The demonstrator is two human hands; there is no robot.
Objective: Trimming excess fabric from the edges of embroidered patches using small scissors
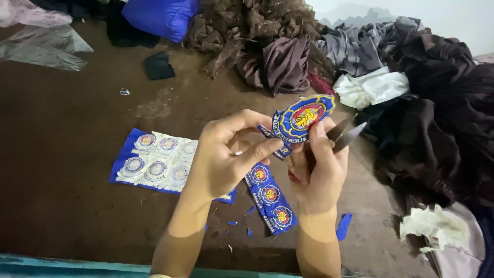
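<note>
My left hand (226,154) pinches the lower edge of a round blue embroidered patch (301,117) with a yellow and red centre, held up above the table. My right hand (316,170) grips a pair of small metal thread snips (346,135), blades pointing up and right beside the patch. Below my hands lies a blue strip of several uncut patches (268,198). To the left, a blue sheet of patches (154,162) lies face down on the brown table (67,170).
Heaps of dark, grey, white and brown fabric (427,113) fill the right and back of the table. A blue bundle (159,18) and clear plastic (41,46) lie at the back left. Small blue offcuts (343,226) are scattered near the front edge.
</note>
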